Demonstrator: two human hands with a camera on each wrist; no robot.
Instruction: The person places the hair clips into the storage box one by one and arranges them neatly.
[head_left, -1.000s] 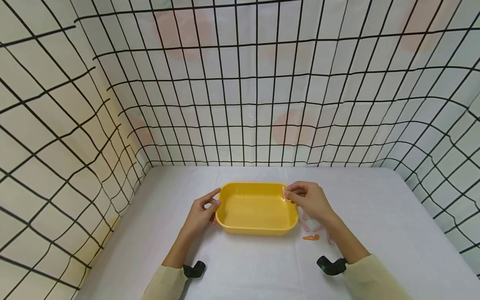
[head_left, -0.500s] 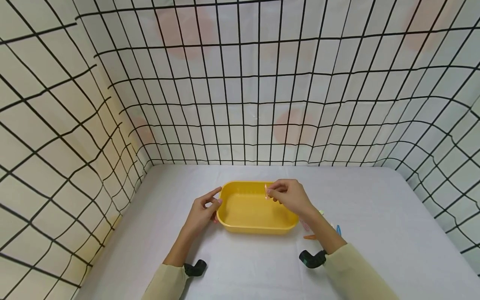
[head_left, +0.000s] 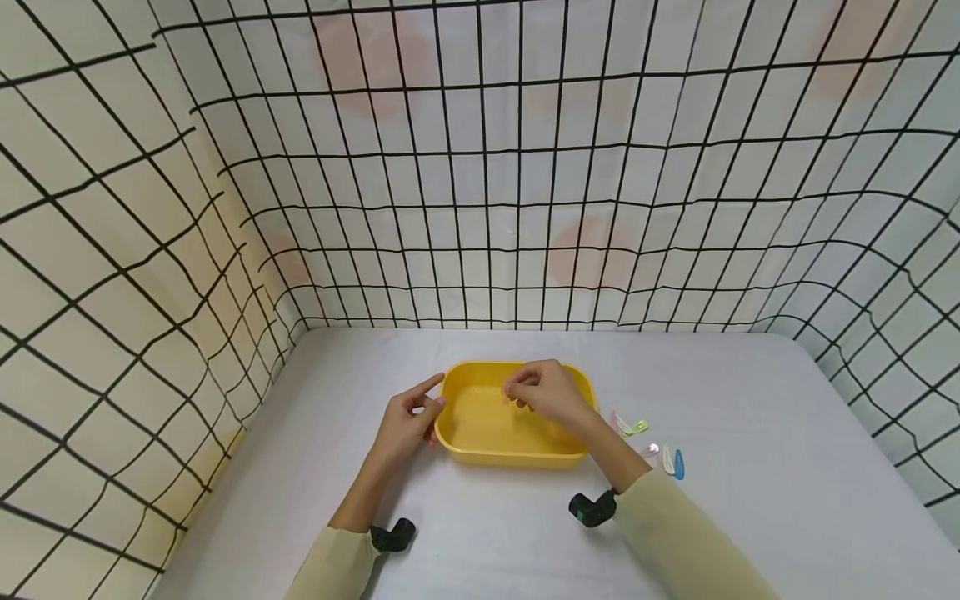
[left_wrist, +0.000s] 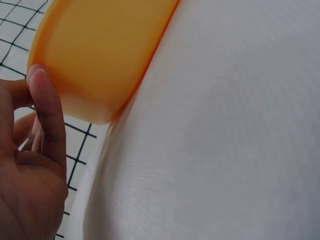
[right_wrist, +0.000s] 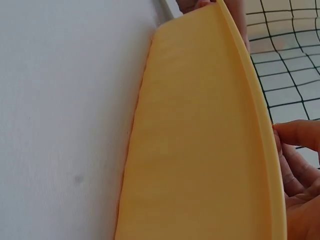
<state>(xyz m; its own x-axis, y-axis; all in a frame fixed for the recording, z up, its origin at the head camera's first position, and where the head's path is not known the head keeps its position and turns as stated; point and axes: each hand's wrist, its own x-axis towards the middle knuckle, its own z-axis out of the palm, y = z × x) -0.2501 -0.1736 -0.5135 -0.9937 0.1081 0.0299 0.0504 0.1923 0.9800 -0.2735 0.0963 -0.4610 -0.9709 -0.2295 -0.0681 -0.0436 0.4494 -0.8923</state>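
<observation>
A yellow rectangular tray (head_left: 510, 459) stands on the white-covered table. At its left end my left hand (head_left: 403, 423) pinches the rim, the thumb on the near side, as the left wrist view (left_wrist: 37, 165) shows. Over the tray's inside, my right hand (head_left: 551, 392) pinches a small pinkish hair clip (head_left: 506, 398) between thumb and fingertips. Most of that clip is hidden by the fingers. In the right wrist view the tray's wall (right_wrist: 195, 130) covers much of the scene, with the right fingertips just past its rim.
Right of the tray lie several snap hair clips: a yellow-green one (head_left: 639, 427), a pink one (head_left: 651, 450), a white one (head_left: 667, 460) and a blue one (head_left: 678, 464). A black wire grid (head_left: 517, 204) over white cloth rises behind and along both sides.
My right hand has moved left over the tray with the pinched clip, from near the right end towards the middle. The left hand stays at the rim.
</observation>
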